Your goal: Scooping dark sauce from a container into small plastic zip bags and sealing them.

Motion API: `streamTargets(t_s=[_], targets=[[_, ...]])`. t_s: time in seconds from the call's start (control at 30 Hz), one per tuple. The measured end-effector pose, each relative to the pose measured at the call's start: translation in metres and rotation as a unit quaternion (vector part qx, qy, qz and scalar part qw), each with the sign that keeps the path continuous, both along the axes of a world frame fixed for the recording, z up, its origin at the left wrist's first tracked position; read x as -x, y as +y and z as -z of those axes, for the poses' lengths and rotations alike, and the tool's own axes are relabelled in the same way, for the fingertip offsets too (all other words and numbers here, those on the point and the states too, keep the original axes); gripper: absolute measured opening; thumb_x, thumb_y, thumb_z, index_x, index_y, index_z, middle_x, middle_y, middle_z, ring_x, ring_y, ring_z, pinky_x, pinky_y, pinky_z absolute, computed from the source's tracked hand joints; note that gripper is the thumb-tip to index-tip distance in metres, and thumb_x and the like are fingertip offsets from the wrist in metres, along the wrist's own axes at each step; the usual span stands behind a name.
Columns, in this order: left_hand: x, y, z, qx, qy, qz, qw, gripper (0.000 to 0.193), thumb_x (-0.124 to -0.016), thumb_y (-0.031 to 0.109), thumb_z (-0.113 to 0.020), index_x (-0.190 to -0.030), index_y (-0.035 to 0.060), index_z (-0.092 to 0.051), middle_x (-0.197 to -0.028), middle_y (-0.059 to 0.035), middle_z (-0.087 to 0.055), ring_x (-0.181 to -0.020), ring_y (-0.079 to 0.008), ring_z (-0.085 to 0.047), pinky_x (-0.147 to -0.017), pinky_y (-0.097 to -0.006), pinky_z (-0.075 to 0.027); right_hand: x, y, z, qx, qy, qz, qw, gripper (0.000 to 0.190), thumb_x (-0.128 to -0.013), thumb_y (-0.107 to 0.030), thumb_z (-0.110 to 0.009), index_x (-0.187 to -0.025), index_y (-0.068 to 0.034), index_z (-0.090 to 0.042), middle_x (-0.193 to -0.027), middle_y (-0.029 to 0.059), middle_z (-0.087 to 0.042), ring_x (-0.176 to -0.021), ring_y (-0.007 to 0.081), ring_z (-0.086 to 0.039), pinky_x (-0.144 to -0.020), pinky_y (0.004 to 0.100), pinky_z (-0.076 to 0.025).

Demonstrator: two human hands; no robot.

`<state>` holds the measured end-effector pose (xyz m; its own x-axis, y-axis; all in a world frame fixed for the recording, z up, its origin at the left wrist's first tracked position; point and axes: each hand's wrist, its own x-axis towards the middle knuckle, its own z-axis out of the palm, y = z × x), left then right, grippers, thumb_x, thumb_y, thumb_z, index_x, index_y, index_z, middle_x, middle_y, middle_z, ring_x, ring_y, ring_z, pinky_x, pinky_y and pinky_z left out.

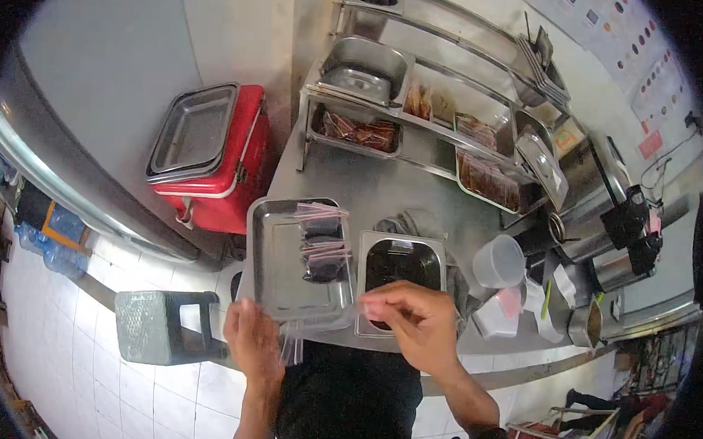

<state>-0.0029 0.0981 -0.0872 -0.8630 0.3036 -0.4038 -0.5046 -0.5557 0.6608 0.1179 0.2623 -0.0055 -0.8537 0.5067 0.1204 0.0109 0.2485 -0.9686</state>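
Note:
My left hand, blurred, is closed on clear plastic bags at the near edge of a shallow metal tray. Clear film stretches from there to the pinched fingertips of my right hand. That hand is over the near part of a deep steel pan and hides some of it. Dark contents fill the pan, too dark to identify. Several small zip bags with dark filling and pink-striped tops lie along the right side of the tray.
Grey cloth lies behind the pan. A translucent plastic tub stands to its right. A steel rack holds pans and bagged food at the back. A red cooler and a plastic stool stand left. A person is far right.

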Motion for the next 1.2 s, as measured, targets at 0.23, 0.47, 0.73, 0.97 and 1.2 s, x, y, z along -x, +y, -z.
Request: streamTargets(t_s=[0.23,0.47,0.73,0.97,1.2], targets=[[-0.028,0.001,-0.038,0.265,0.491,0.092,0.825,0.020,-0.077,0.018,-0.079,-0.079,0.0014,-0.068,-0.071,-0.0066,-0.064,-0.056,-0.0124,-0.057,-0.051,-0.0242,-0.041,0.005,0.003,0.013,0.095,-0.015,0.008,0.995,0.003,-0.087,0.003,-0.066,-0.088,0.004,-0.063,-0.096,0.0093,-0.063,-0.078,0.0127,-0.065,-0.069,0.0222,-0.055],[-0.025,0.021,-0.066,0.272,0.485,0.213,0.803,0.017,-0.077,0.013,-0.078,-0.083,-0.0006,-0.070,-0.076,-0.0103,-0.068,-0.062,-0.0165,-0.063,-0.057,-0.0269,-0.046,-0.003,0.009,0.011,-0.037,-0.018,-0.112,0.993,0.013,-0.081,0.001,-0.074,-0.083,0.001,-0.061,-0.094,0.0062,-0.057,-0.078,0.0096,-0.062,-0.063,0.0214,-0.052],[-0.010,0.019,-0.068,0.301,0.661,0.237,0.645,0.014,-0.082,0.009,-0.071,-0.086,0.0044,-0.058,-0.072,-0.0073,-0.060,-0.053,-0.0247,-0.060,-0.048,-0.0315,-0.045,-0.003,0.009,-0.005,-0.132,-0.033,-0.126,0.983,0.015,-0.080,0.001,-0.070,-0.085,0.000,-0.055,-0.080,0.0091,-0.054,-0.073,0.0171,-0.065,-0.061,0.0270,-0.051],[-0.028,0.029,-0.075,0.454,0.631,0.177,0.604,0.017,-0.080,0.009,-0.069,-0.079,0.0080,-0.053,-0.070,-0.0080,-0.059,-0.060,-0.0274,-0.062,-0.052,-0.0370,-0.045,0.001,-0.006,0.003,-0.350,0.045,0.075,0.933,0.009,-0.074,0.001,-0.069,-0.076,-0.001,-0.061,-0.099,0.0137,-0.062,-0.085,0.0242,-0.065,-0.064,0.0324,-0.053],[-0.028,0.029,-0.055,0.424,0.749,0.196,0.470,0.017,-0.078,0.015,-0.073,-0.085,0.0109,-0.058,-0.080,-0.0059,-0.060,-0.056,-0.0206,-0.058,-0.046,-0.0343,-0.045,-0.005,-0.002,0.006,-0.362,-0.028,0.084,0.928,0.017,-0.070,-0.005,-0.077,-0.084,-0.002,-0.070,-0.106,0.0122,-0.068,-0.092,0.0286,-0.067,-0.077,0.0341,-0.055]])
